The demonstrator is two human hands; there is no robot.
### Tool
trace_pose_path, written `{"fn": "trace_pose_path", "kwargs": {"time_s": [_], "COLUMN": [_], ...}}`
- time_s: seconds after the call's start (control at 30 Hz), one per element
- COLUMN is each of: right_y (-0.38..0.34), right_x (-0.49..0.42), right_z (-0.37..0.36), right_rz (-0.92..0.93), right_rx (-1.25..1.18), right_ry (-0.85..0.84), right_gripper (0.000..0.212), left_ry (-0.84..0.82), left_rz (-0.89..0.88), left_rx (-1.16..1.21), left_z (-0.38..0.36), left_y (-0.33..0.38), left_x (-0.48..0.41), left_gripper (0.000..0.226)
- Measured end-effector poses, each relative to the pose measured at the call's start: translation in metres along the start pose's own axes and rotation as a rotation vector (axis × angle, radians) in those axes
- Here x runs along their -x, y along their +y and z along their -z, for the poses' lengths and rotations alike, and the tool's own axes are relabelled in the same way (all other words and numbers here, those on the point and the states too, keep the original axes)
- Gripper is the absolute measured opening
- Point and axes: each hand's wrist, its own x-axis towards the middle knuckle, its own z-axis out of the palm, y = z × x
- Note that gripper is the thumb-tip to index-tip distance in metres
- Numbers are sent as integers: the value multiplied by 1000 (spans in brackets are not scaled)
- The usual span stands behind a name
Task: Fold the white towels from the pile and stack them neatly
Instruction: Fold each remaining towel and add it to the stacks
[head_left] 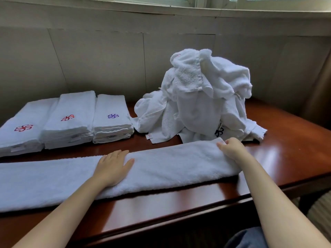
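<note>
Presently, in the head view, a long white towel [161, 169], folded into a narrow band, lies across the lower half of the frame on the dark wooden table [286, 154], running from the left edge to right of centre. My left hand [113, 166] rests flat on the band near frame centre, palm down, fingers straight and slightly spread, the thumb out to the right. My right hand [232, 148] is at the band's right end; its fingers are curled over the far corner of the cloth, gripping it against the table. Both bare forearms enter from the bottom of the frame.

Behind the band, right of centre, the pile of unfolded towels [202, 101] stands heaped high, its lower folds spilling onto the table just beyond my right hand. A dark printed mark shows on one towel at the heap's lower right.

At middle left, three stacks of folded towels sit side by side, touching: the left stack [21, 133] carries a red embroidered emblem, the middle stack [69, 120] a red one, and the right stack [112, 119] a purple one.

A panelled wall [100, 56] fills the upper frame, with a window sill [197, 8] along the top edge.
</note>
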Motion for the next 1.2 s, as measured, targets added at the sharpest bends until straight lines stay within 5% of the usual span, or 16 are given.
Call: {"fn": "trace_pose_path", "kwargs": {"time_s": [0.17,0.27,0.67,0.97,1.2], "right_y": [3,6,-4,-3,-59], "right_x": [2,6,8,2,36], "right_z": [32,30,2,-4,-47], "right_rz": [-133,-149,292,214,556], "right_rx": [-128,99,251,275,556], "right_ry": [-169,-247,3,142,139], "right_gripper": [31,32,14,6,23], "left_ry": [14,16,29,59,353], "left_rz": [-25,-42,-54,-66,-188], "left_rx": [1,16,28,57,98], "left_z": [-1,-1,0,0,9], "left_y": [-2,-3,-3,-2,1], "left_x": [4,8,12,13,24], "left_gripper": [56,56,56,55,22]}}
